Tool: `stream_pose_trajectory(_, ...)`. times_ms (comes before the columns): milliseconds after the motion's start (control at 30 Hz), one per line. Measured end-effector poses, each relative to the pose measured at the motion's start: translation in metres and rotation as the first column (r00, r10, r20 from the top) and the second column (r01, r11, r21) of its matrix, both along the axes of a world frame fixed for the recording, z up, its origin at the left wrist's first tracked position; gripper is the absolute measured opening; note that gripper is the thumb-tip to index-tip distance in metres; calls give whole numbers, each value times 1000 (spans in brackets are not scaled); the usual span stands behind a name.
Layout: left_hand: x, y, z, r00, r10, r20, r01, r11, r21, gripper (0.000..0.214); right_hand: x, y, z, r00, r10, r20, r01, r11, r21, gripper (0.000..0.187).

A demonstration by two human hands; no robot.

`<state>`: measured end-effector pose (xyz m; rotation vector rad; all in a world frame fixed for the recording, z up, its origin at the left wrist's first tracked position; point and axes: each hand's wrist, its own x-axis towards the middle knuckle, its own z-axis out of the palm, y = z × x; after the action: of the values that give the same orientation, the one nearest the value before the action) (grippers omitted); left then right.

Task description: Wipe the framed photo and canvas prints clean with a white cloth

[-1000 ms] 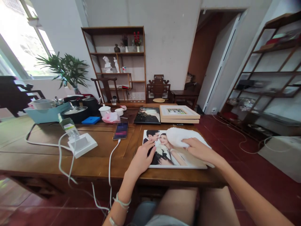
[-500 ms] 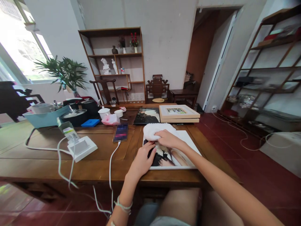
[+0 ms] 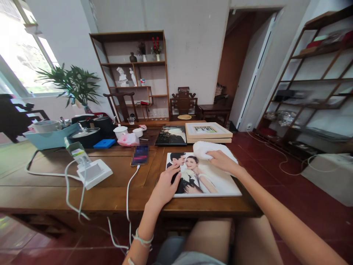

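**Brown wooden table by a grey wall: one photo panel under both of my hands**

Daylight from a window on the left reaches the table, where the photo panel lies flat near the front edge, close to my lap. My left hand rests on its left side, palm down with the fingers spread, gripping nothing. My right hand is closed around a fluffy white cloth that covers the panel's far right corner.

I judge the panel to be stiff and fairly light for its breadth, with a smooth face that could be slippery and might mark or scratch. Its pale outer edges look the best place to take hold, one hand at each side, keeping fingertips off the printed couple. The cloth should be soft, nearly weightless and easy to bunch; any fold of it will do as a grip.

Boards and seams show in the tabletop, which looks hard and level. Beyond the panel lie a dark photo panel and, beside it, a stack of pale wooden frames. To the left are a phone with a white cable, a white tray and a light-blue tub. Against the wall stands a display shelf; on the right, dark red floor tiles run up to a doorway.
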<state>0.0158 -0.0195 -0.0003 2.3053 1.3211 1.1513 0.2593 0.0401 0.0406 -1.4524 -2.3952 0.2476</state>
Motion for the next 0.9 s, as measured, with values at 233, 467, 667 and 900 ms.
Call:
stream_pose_trajectory(233,0,0,1,1000,-1,-11,0,1000,-19,28,-8,-57,-3,995,80,59,-76,995,-57,48)
stream_pose_trajectory(467,1,-1,4,1000,-6,1,6,1000,19,27,-16,-127,5,984,172,34,-164,972,-169,51)
stream_pose_trajectory(667,-2,1,1,999,-28,-35,29,1000,6,26,-7,-88,-3,989,150,1,-149,984,-98,48)
stream_pose_trajectory(900,-3,1,1,998,-22,-51,21,1000,-12,27,4,-2,-1,993,112,-27,-113,993,-37,35)
